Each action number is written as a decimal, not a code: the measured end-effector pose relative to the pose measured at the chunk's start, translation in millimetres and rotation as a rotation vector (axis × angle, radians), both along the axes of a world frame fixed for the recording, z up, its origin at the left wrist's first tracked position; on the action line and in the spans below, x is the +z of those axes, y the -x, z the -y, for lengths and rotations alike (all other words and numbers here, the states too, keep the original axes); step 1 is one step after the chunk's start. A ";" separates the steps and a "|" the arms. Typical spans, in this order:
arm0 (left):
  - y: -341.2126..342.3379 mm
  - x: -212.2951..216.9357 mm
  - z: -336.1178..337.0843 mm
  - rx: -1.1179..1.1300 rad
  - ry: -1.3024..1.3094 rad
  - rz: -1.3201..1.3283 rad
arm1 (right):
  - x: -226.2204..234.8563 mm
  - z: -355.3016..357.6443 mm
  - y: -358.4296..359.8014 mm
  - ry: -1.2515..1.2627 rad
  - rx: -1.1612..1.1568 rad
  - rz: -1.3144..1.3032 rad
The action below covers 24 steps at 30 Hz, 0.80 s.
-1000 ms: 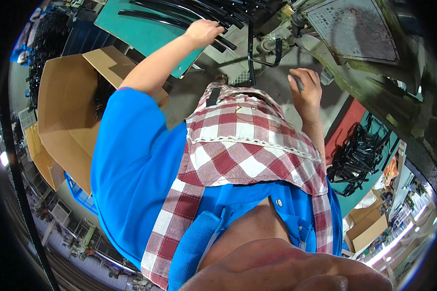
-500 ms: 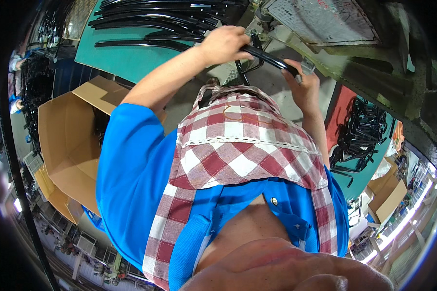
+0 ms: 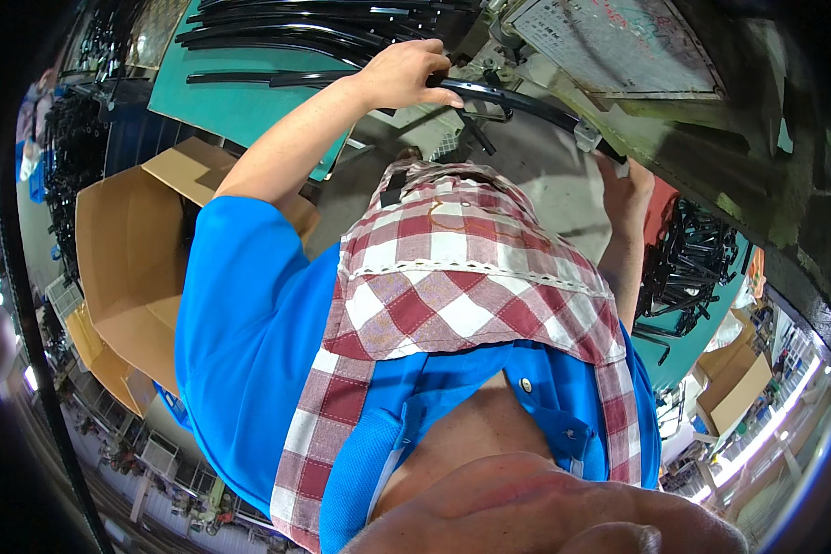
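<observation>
A long, glossy black curved tube [image 3: 526, 103] runs across in front of me, from my left hand toward the machine on the right. My left hand [image 3: 408, 74] is closed around it, fingers over the top and thumb below. The tube's right end reaches my right hand [image 3: 630, 189], whose fingers are closed at that end and partly lost in the shadow of the machine edge. A small light metal block [image 3: 586, 136] sits by the tube close to my right hand. Whether the tube touches the block I cannot tell.
More black tubes [image 3: 295, 35] lie on a green table [image 3: 222, 106] at the far left. An open cardboard box [image 3: 125, 268] stands on the left. A green-grey machine [image 3: 702, 129] rises at the far right. Beneath it, black bent metal parts [image 3: 688, 268] are heaped on another green surface.
My right hand has moved right and slightly nearer with the tube's end, toward the machine. My left hand has shifted slightly left, and a longer stretch of tube shows between the hands.
</observation>
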<state>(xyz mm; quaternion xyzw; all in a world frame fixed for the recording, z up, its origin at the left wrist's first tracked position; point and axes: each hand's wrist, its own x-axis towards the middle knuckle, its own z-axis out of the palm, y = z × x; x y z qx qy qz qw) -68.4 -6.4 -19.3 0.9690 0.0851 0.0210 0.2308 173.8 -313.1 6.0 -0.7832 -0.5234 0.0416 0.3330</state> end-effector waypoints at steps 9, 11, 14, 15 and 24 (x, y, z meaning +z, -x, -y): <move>-2.4 5.2 4.9 -0.016 -0.138 0.107 | -5.3 5.9 -13.8 0.018 -0.081 -0.596; -7.7 13.3 2.0 0.012 -0.112 -0.014 | -10.5 4.2 -14.1 -0.171 -0.081 -0.845; -18.7 23.9 2.2 0.038 -0.036 -0.150 | -6.2 2.3 -10.5 -0.233 -0.063 -0.862; -21.6 24.6 2.2 0.043 -0.030 -0.205 | -4.6 2.1 -6.4 -0.220 -0.064 -0.854; -40.0 29.7 -0.7 0.066 0.099 -0.294 | -18.3 17.0 9.2 -0.273 -0.267 -0.805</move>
